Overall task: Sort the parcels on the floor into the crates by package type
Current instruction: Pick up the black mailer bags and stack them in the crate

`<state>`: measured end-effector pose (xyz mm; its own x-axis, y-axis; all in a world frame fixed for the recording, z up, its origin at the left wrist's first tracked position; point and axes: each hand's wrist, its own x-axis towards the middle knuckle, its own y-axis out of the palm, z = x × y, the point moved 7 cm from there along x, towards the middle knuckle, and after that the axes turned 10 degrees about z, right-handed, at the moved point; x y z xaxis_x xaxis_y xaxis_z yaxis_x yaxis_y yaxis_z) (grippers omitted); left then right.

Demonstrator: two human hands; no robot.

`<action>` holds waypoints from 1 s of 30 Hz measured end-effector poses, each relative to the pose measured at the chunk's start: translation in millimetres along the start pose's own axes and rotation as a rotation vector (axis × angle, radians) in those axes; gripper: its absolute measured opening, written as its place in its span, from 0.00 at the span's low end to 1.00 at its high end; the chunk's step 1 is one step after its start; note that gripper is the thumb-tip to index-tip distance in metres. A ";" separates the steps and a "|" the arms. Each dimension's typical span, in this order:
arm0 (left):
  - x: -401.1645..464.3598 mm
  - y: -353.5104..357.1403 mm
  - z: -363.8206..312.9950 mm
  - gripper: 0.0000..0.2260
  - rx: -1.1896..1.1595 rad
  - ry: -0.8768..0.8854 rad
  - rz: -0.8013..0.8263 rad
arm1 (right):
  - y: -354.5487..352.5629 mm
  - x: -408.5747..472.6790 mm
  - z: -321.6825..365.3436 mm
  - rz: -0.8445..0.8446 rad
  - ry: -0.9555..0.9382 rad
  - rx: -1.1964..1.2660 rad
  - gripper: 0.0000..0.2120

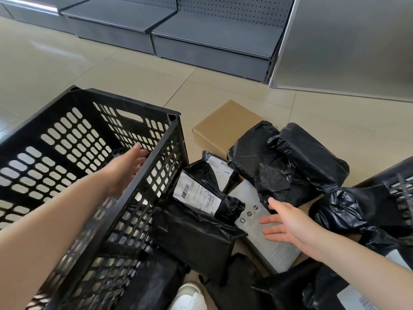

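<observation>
Lying in a heap on the pale tiled floor [134,70], the parcels are mostly black plastic bags, crinkled and glossy. Two small ones carry white shipping labels: one [201,193] overlaps the other [220,168]. A plain brown cardboard box [221,124] sits at the far edge of the heap, partly under a bulky black bag [308,153]. A grey padded envelope [261,229] lies flat in the middle.

The big black slotted crate [73,139] stands just left of the heap, and nothing shows inside it but the left hand [127,166], fingers loose, holding nothing. The right hand [283,224] is spread wide, palm open, over the grey envelope; whether it touches, I cannot tell. A second crate [400,186] peeks in at the right edge, a black bag [348,211] against it.
</observation>
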<state>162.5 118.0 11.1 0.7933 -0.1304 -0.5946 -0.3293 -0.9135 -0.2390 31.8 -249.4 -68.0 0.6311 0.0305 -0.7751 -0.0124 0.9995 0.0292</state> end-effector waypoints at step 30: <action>-7.9 210.7 6.6 0.25 1.209 0.742 0.475 | -35.8 -16.0 -4.6 0.038 -0.046 0.088 0.06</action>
<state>83.4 -70.8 -39.7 0.4439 -0.8160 -0.3703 -0.5438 0.0831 -0.8351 18.6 -285.6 -59.6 0.6665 0.0658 -0.7426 0.0300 0.9929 0.1149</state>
